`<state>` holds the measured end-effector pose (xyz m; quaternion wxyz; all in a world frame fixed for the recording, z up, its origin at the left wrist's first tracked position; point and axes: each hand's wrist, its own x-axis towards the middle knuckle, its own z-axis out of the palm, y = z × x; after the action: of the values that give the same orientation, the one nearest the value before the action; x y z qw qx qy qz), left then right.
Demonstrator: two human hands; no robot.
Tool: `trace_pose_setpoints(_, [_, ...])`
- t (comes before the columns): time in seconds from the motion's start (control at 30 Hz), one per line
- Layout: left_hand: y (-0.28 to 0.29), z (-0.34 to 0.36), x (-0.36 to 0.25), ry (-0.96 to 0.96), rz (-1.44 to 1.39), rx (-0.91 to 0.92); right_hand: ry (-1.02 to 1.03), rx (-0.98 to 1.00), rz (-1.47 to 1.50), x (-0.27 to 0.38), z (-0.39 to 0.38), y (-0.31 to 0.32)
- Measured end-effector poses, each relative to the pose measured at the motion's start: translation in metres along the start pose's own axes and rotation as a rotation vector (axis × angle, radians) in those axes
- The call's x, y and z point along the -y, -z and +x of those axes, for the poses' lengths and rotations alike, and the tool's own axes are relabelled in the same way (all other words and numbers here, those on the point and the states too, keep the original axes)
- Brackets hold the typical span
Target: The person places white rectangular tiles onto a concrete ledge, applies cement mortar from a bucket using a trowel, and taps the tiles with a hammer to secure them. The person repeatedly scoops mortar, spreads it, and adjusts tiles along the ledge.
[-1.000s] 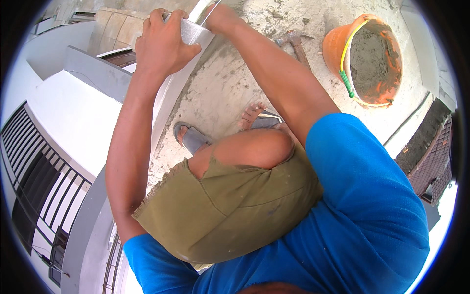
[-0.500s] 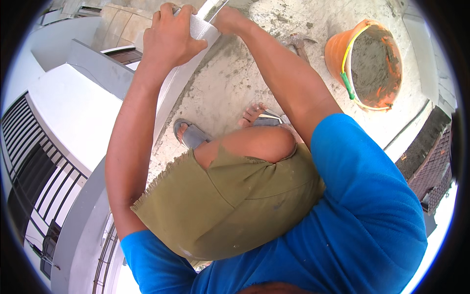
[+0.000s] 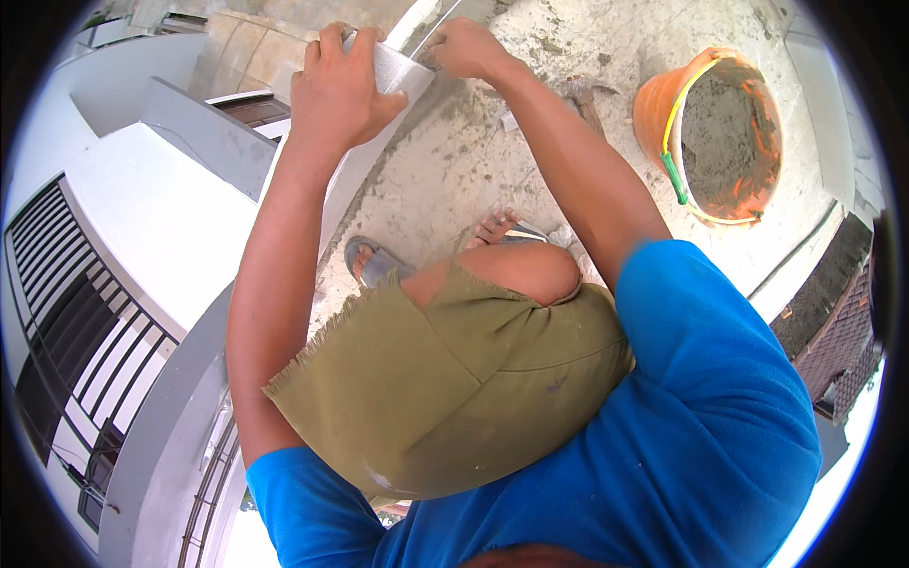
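Head view: left fingers part-open, left hand cupped over and holding the block. Right hand has shifted right from the block, apparently adjusting near the strip; fingers curled, hold indeterminable. Strip's top end cut off. Hammer, beyond right fingers, partly forearm-hidden.

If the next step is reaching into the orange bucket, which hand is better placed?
Likely the right hand: it's nearer the orange bucket, which stands on that side. The left hand is farther away and grips the light grey block.
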<state>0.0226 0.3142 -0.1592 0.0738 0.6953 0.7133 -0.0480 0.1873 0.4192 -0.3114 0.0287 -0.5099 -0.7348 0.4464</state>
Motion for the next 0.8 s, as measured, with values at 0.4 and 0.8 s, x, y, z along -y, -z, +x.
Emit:
trace_pose_setpoints(0.4, [0.000,0.002,-0.002,0.003,0.005,0.013,0.076,-0.208,-0.181,-0.117,-0.144,0.024])
trace_pose_setpoints(0.8, [0.003,0.005,-0.003,0.013,-0.020,0.067,0.153,-0.194,-0.130,-0.120,-0.160,-0.014])
